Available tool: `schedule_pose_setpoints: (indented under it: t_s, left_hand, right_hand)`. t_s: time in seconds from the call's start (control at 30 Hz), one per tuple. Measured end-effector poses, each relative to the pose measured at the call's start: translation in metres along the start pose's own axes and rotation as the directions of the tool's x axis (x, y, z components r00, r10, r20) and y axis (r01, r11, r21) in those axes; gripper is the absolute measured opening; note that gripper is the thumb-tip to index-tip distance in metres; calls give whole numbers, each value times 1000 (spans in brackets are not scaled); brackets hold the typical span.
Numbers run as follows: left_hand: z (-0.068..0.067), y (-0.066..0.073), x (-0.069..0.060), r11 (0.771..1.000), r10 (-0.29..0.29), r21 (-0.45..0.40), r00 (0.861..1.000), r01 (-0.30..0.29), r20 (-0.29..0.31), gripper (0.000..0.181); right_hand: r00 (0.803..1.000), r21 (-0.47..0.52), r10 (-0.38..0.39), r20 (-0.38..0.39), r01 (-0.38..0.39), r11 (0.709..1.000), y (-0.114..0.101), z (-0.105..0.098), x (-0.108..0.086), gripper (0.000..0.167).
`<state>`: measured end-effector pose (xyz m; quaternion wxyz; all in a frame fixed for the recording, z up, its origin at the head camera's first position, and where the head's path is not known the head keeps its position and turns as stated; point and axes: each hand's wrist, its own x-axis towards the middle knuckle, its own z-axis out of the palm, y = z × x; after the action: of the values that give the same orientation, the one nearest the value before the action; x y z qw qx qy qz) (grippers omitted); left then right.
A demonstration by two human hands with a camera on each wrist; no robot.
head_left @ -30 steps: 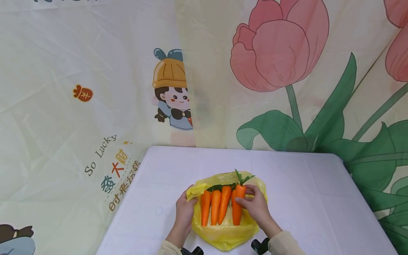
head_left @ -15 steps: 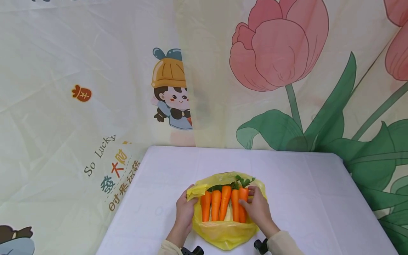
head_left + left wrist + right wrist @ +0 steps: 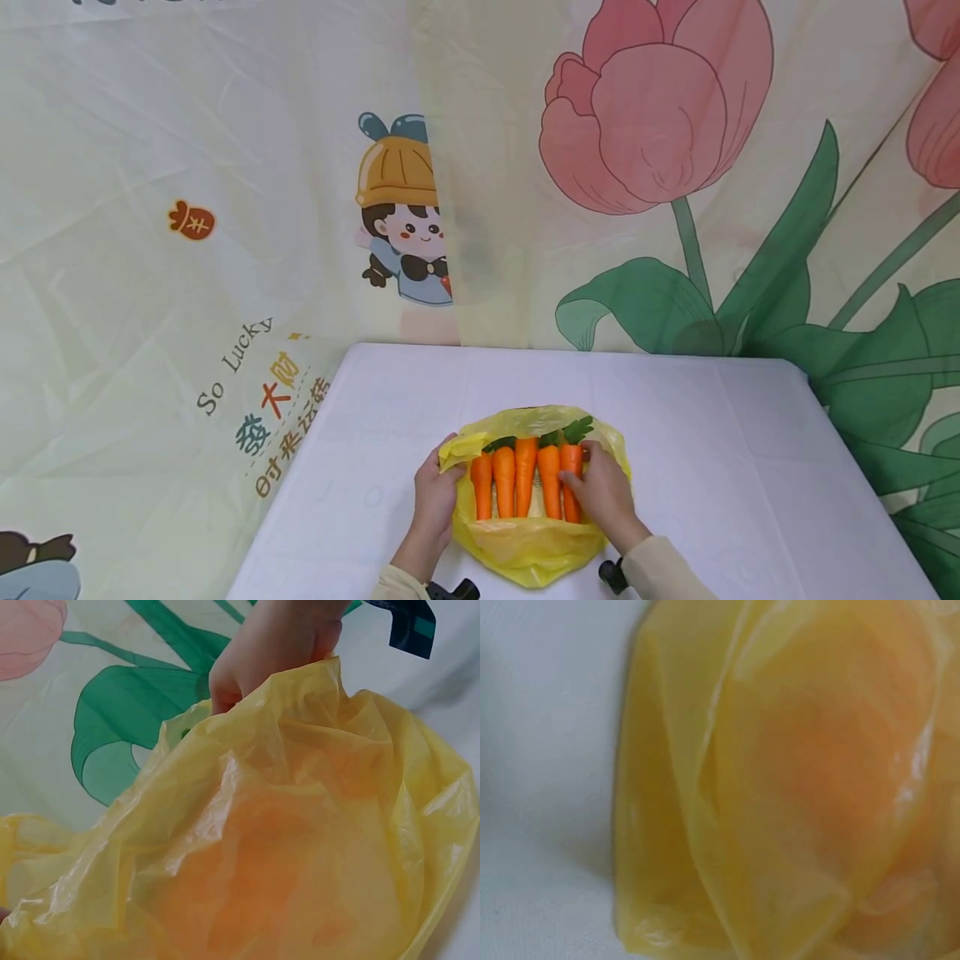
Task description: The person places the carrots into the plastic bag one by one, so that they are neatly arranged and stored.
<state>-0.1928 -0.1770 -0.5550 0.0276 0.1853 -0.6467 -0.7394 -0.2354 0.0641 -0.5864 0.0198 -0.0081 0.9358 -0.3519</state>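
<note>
A yellow plastic bag (image 3: 534, 557) stands wide open in the head view, with several orange carrots with green tops lying side by side inside. My left hand (image 3: 435, 500) grips the bag's left rim. At the right end of the row, my right hand (image 3: 609, 496) holds the rightmost carrot (image 3: 571, 493) between thumb and fingers. In the left wrist view the right hand (image 3: 274, 652) dips behind the bag's rim, its fingertips hidden. The right wrist view shows only the outside of the bag (image 3: 667, 825), orange glowing through it.
The bag sits on a white-covered table (image 3: 712, 467). Behind the table hangs a printed cloth (image 3: 495, 208) with tulips and a cartoon figure. Black wrist devices (image 3: 453, 590) show at both cuffs.
My right hand has lowered the rightmost carrot into line beside the others, and its leaves have sunk below the bag's back rim. My left hand has stayed on the rim.
</note>
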Motion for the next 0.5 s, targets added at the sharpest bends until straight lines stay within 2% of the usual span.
schedule_pose_setpoints:
  t_s: [0.33, 0.5]
  left_hand:
    - [0, 0, 0, 1000, -9, -16, 1000, 9, 9, 56]
    - [0, 1, -1, 1000, -13, -10, 1000, 14, 11, 56]
  right_hand:
    - [999, 54, 4, 40, -7, 999, 0, -2, 0, 65]
    - [999, 28, -3, 41, 2, 1000, 0, 0, -1, 65]
